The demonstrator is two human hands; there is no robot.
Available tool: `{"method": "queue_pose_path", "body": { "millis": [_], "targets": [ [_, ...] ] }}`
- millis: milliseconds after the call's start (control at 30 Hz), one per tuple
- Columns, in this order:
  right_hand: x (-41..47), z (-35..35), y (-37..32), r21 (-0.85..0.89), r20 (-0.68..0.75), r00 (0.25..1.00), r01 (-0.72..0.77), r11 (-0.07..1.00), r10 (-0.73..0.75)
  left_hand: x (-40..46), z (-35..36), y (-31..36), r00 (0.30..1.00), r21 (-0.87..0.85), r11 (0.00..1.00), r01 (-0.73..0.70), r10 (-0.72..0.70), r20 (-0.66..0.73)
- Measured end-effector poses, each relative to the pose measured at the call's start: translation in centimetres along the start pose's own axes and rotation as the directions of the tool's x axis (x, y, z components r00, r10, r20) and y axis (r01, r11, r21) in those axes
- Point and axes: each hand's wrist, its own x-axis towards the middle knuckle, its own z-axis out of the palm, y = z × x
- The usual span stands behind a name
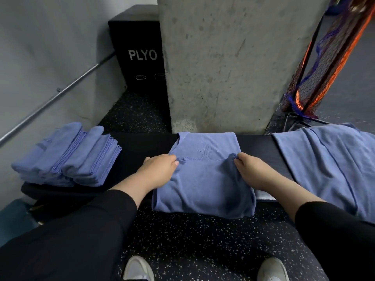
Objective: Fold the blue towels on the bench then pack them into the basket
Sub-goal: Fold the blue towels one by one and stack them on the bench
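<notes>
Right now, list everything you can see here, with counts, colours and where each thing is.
Towel being folded: one, blue, bench middle, hanging over the near edge.
Folded towels: one stack, count unclear, blue, bench left.
Unfolded towels: count unclear, blue, bench right.
Bench: one, black.
Plyo box: one, black, behind, beside the pillar.
Pillar: one, grey concrete.
Netting: orange and dark, upper right.
Shoes: two, pale, floor.
Left hand, right hand: each pinching the towel's folded edge.
</notes>
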Motion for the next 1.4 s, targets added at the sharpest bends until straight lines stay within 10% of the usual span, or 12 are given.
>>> {"method": "queue_pose_path", "body": {
  "millis": [233,433,600,767,1100,1400],
  "targets": [
    [-3.7,-0.6,0.3,-0.091,0.154,0.988,0.006,0.996,0.009,-4.1,-1.2,0.3,0.981,0.201,0.970,-0.137,0.105,0.165],
    [-5.7,-0.7,0.4,0.075,0.027,0.998,0.046,0.996,-0.048,-5.9,-1.3,-0.2,0.997,-0.183,0.981,-0.058,0.066,0.034],
    [-4.9,-2.1,-0.8,0.765,-0.162,0.981,0.059,0.641,0.103,-4.4,-2.4,-0.9,0.962,-0.702,0.701,-0.125,-0.087,-0.258],
    [-1.6,-3.0,-2.2,0.804,-0.247,0.944,0.073,0.590,0.219,-1.0,-2.5,-0.4,0.881,-0.912,0.383,-0.147,-0.367,-0.297],
    [3.2,0.1,0.1,0.306,-0.179,0.976,-0.062,0.950,0.121,3.5,1.4,-0.4,0.978,-0.313,0.949,0.019,-0.084,-0.193],
    [1.0,-0.2,-0.6,-0.035,-0.049,0.999,0.016,0.999,-0.018,1.0,-0.5,-0.2,0.997,0.016,1.000,-0.020,0.021,-0.073]
  ]
}}
